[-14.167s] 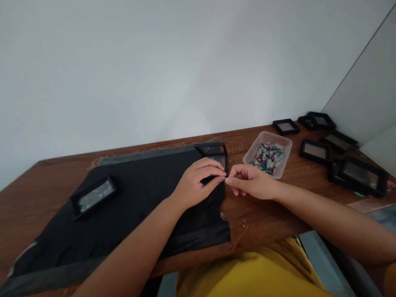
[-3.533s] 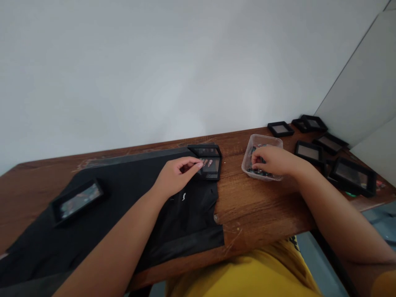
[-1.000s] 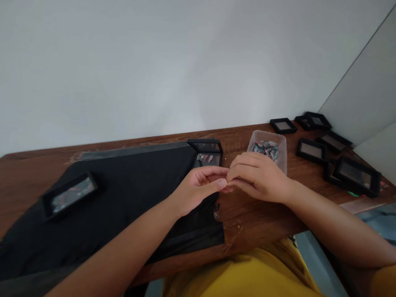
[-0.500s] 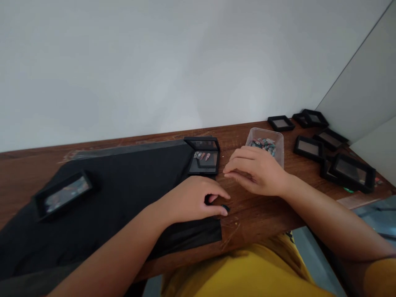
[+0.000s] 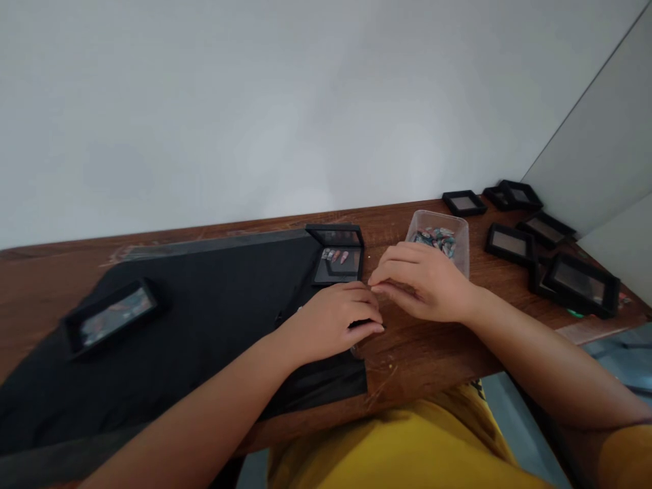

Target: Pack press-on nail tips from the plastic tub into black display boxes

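My left hand point(image 5: 333, 320) rests low over the right edge of the black cloth point(image 5: 219, 305), its thumb and fingers drawn together. Anything between those fingertips is hidden. My right hand point(image 5: 422, 282) is just beside it, thumb and fingertips pinched together; whether they hold something small I cannot see. Behind the hands stands a black display case point(image 5: 336, 268) with its lid raised. A short row of decorated press-on nails point(image 5: 335, 255) lies inside it. A clear plastic tub point(image 5: 461, 238) heaped with loose nails point(image 5: 435, 238) is partly covered by my right hand.
Another black case point(image 5: 112, 319) with nails under its window lies on the cloth at the left. Several black cases point(image 5: 509, 243) sit or overlap at the right end of the wooden table point(image 5: 402, 353). A pale wall point(image 5: 255, 122) rises behind the table.
My left hand has shifted slightly up and right, closer to my right hand, and its fingers have closed. The dark green piece at its thumb is now out of sight. My right hand has barely moved.
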`<action>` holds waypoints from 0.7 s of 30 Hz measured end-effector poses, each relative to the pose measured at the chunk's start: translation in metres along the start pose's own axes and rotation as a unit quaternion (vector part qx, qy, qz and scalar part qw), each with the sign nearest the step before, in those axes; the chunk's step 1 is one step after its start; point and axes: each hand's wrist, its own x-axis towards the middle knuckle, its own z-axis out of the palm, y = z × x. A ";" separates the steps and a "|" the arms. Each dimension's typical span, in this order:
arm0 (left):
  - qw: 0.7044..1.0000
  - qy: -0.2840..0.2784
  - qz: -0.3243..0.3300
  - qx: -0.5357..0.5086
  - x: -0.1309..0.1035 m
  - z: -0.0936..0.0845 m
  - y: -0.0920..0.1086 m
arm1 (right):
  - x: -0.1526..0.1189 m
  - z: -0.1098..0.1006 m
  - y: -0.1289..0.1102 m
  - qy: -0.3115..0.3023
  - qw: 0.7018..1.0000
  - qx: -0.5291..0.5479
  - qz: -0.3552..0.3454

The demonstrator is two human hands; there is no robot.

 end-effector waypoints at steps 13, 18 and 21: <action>0.879 0.216 -0.179 -0.385 0.001 -0.005 0.000 | -0.002 0.002 0.001 0.025 1.000 0.006 0.017; 0.856 0.204 -0.183 -0.439 0.003 -0.006 0.000 | -0.001 0.002 -0.001 0.036 0.999 0.007 0.011; 0.847 0.207 -0.194 -0.450 0.003 -0.007 0.000 | -0.001 0.003 -0.001 0.040 0.999 0.004 0.010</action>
